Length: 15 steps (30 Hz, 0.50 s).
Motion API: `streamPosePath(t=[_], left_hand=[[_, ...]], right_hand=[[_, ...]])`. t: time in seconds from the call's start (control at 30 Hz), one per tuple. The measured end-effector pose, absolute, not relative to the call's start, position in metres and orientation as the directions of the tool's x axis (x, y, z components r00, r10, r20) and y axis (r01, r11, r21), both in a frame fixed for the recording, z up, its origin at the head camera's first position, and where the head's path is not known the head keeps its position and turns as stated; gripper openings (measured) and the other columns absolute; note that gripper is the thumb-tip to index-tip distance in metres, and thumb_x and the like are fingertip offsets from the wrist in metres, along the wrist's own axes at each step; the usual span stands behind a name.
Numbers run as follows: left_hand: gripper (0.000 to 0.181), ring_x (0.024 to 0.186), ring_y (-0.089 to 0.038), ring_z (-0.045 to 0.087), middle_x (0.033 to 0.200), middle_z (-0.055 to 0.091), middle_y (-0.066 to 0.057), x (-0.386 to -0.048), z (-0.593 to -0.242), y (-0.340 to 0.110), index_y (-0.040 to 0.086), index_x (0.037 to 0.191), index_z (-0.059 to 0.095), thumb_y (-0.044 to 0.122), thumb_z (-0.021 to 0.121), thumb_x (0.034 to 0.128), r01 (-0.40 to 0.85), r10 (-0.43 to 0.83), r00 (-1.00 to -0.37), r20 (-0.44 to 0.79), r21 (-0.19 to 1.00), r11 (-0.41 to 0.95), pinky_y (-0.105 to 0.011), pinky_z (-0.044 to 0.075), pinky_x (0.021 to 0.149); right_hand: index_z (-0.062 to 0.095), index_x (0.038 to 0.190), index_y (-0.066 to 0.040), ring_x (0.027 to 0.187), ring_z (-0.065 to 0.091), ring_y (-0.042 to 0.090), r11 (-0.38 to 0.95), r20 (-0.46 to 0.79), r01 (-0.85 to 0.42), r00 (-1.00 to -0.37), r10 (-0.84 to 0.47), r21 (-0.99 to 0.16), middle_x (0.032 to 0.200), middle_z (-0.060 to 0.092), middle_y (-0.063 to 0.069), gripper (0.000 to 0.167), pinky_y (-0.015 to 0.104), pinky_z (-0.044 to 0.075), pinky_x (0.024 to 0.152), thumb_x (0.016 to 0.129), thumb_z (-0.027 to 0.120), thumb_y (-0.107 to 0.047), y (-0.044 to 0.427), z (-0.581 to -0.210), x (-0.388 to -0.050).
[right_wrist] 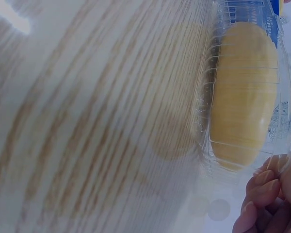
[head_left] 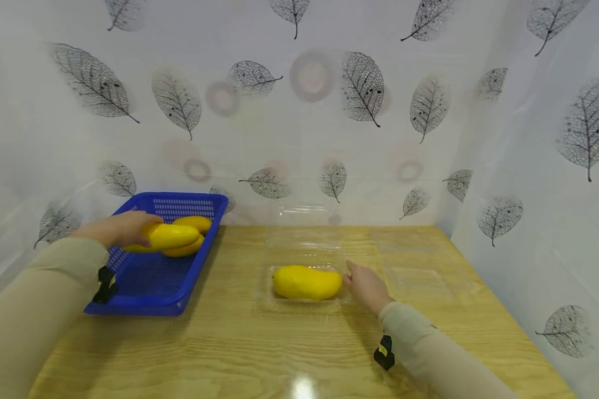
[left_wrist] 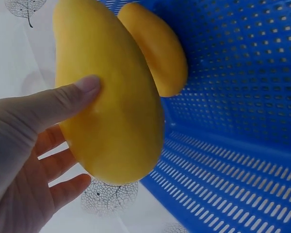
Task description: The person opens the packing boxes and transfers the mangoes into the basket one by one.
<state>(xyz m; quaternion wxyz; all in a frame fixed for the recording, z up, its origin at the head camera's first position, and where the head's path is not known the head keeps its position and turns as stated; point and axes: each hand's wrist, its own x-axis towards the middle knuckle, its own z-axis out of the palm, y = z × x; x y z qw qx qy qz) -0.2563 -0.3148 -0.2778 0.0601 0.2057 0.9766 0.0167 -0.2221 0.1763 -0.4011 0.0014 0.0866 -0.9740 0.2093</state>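
Observation:
My left hand (head_left: 130,228) grips a yellow mango (head_left: 174,236), with the thumb lying along its side in the left wrist view. It holds this mango over a blue plastic basket (head_left: 196,271), where further mangoes (head_left: 193,223) lie. A clear plastic box (right_wrist: 203,109) stands on the table with its lid (head_left: 303,235) raised at the back. One mango (head_left: 306,282) lies lengthwise inside the box. At the box's right end, my right hand (head_left: 366,285) pinches the rim with curled fingers; its exact contact is partly hidden.
Another clear plastic container (head_left: 421,282) lies on the wooden table (head_left: 259,354) to the right, faint against the wood. A white leaf-print sheet (head_left: 299,138) hangs behind the table and along both sides.

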Motion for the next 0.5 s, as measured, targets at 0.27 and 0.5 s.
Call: streamPosePath(t=[0.27, 0.5], left_hand=[[0.053, 0.108, -0.056, 0.043, 0.116, 0.051, -0.036, -0.2609, -0.2854, -0.3163, -0.012, 0.121, 0.051, 0.008, 0.072, 0.0772, 0.35, 0.36, -0.912, -0.194, 0.084, 0.933, -0.064, 0.034, 0.09], [0.051, 0.107, -0.055, 0.045, 0.112, 0.054, -0.034, -0.2638, -0.2874, -0.3122, -0.013, 0.117, 0.054, 0.005, 0.074, 0.0734, 0.377, 0.383, -0.892, -0.238, 0.074, 0.923, -0.062, 0.035, 0.091]], right_hand=[[0.04, 0.137, 0.005, 0.041, 0.025, 0.01, 0.898, 0.04, -0.166, -0.986, -0.165, -0.408, 0.05, 0.039, -0.001, 0.047, 0.023, 0.026, 0.04, 0.095, 0.049, -0.015, 0.1763, -0.401, -0.222], [0.041, 0.137, 0.005, 0.041, 0.024, 0.01, 0.895, 0.043, -0.161, -0.987, -0.158, -0.417, 0.048, 0.036, -0.002, 0.047, 0.023, 0.025, 0.04, 0.095, 0.049, -0.014, 0.1751, -0.4002, -0.2212]])
